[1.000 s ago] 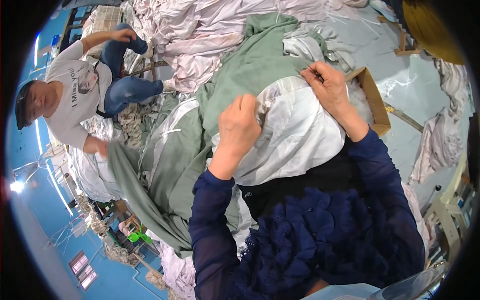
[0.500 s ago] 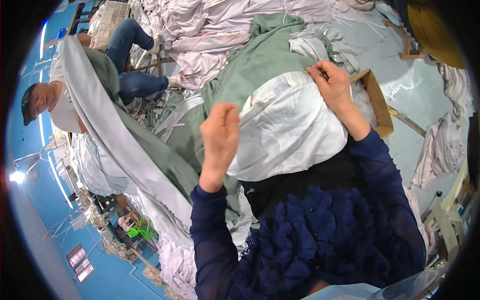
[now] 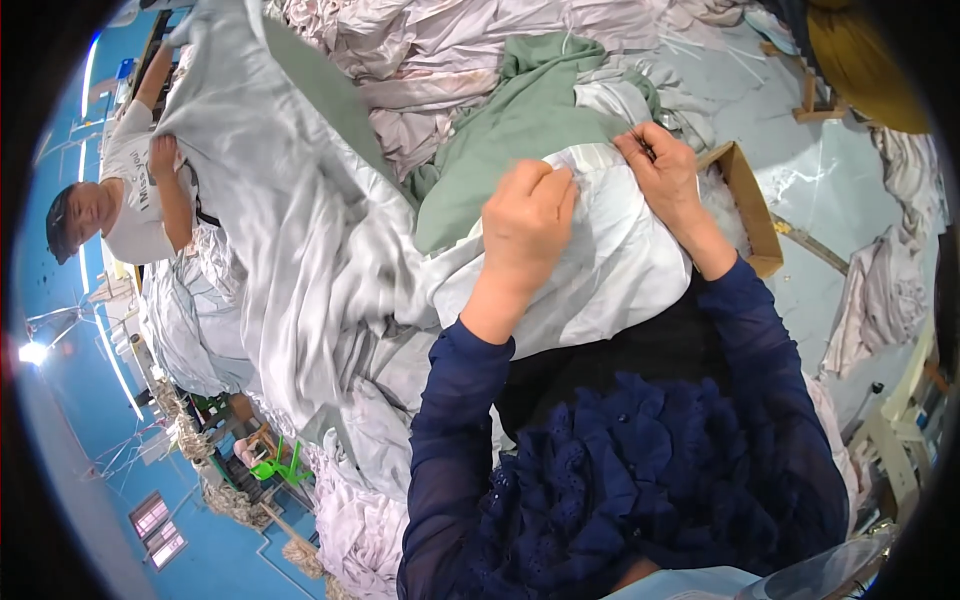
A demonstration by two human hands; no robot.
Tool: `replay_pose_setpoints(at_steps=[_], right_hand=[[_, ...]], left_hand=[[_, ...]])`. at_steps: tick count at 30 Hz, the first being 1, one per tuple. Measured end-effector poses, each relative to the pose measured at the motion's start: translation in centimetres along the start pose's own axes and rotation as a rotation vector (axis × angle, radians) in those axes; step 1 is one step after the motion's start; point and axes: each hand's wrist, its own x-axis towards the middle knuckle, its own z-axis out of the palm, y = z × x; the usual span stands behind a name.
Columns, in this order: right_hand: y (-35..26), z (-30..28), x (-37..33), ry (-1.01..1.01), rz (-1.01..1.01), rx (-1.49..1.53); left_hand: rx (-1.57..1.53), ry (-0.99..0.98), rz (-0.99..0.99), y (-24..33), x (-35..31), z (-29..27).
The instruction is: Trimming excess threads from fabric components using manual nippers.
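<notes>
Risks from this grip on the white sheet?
1. Left hand and right hand pinch only the edge of the white sheet; it may slip free.
2. A co-worker lifts the connected grey fabric; a pull might yank it away.
3. The sheet drapes over the cardboard box and may snag.

Scene bright, evenly lit. Strong point lamp (image 3: 33, 352) flares at left rim. Sheen on grey satin cloth (image 3: 300, 250); glare patches on glossy floor (image 3: 830, 190). Shadows soft. Heavy fisheye bending, black vignette around circle. Centre sharp, rim slightly smeared.
</notes>
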Motion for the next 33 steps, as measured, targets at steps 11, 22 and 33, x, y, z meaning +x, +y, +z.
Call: replay_pose_setpoints(at_steps=[11,22,33], right_hand=[[0.4,-0.2,-0.1,0.001,0.037,0.059],[0.4,-0.2,-0.2,0.007,0.032,0.054],[0.1,-0.3,-0.1,0.006,0.048,0.043]], left_hand=[[-0.110,0.021,-0.109,0.0,-0.2,-0.3],[-0.968,-0.062,-0.714,-0.1,-0.2,-2.9],[0.115,0.040,0.061,0.6,0.4,0.3]])
